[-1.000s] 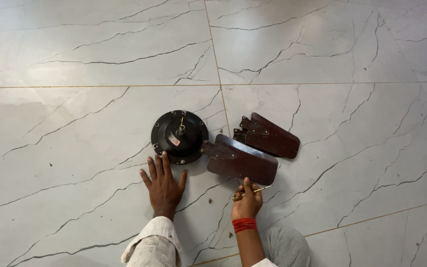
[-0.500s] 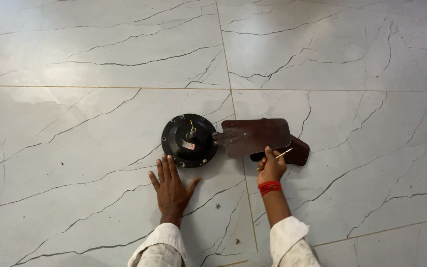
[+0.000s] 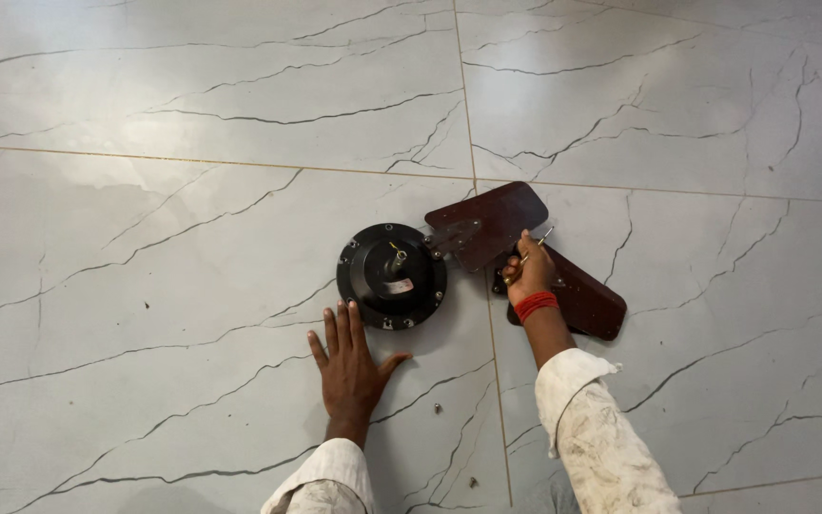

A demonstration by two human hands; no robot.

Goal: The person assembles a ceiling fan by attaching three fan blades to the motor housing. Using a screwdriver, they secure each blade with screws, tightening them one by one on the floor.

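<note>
A round black fan motor [image 3: 391, 276] lies on the marble floor with a short shaft at its centre. One dark brown fan blade [image 3: 484, 224] is joined to its right side by a bracket. A second brown blade [image 3: 582, 301] lies loose lower right. My left hand [image 3: 349, 366] rests flat on the floor, fingers spread, just below the motor. My right hand [image 3: 527, 269], with a red band on the wrist, is closed on a thin screwdriver [image 3: 531, 250] over the edge of the attached blade.
White marble floor tiles [image 3: 192, 190] with dark veins spread all around. A small screw [image 3: 438, 408] lies on the floor right of my left wrist, and another speck [image 3: 473, 482] lower down.
The attached blade has swung counter-clockwise around the motor, from lower right up to upper right. My right hand with the screwdriver followed it up. My left hand stayed flat on the floor.
</note>
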